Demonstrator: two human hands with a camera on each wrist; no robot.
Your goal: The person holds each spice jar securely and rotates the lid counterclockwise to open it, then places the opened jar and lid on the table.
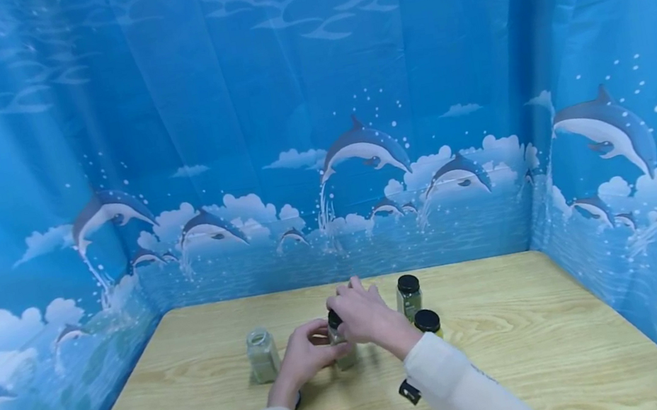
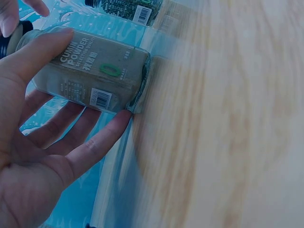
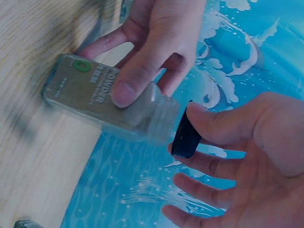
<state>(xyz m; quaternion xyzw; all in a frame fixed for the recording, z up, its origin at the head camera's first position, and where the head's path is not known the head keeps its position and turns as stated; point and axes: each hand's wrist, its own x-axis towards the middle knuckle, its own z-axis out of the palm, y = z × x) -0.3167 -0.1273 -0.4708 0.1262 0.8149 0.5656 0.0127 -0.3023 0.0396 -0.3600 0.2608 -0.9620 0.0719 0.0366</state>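
A square glass jar labelled cumin powder stands upright on the table, its threaded mouth uncovered in the right wrist view. My left hand grips its body, thumb across the label and fingers on the far side. Just off the mouth, a black screw lid is pinched between the thumb and fingers of my right hand. The lid is tilted, with a small gap to the rim. In the head view the right hand covers much of the lid and the jar's top.
Left of the hands stands a lidless glass jar with pale contents. To the right are a black-lidded jar of green herbs and another jar with a black lid, partly behind the right forearm. A blue dolphin-print curtain surrounds the wooden table.
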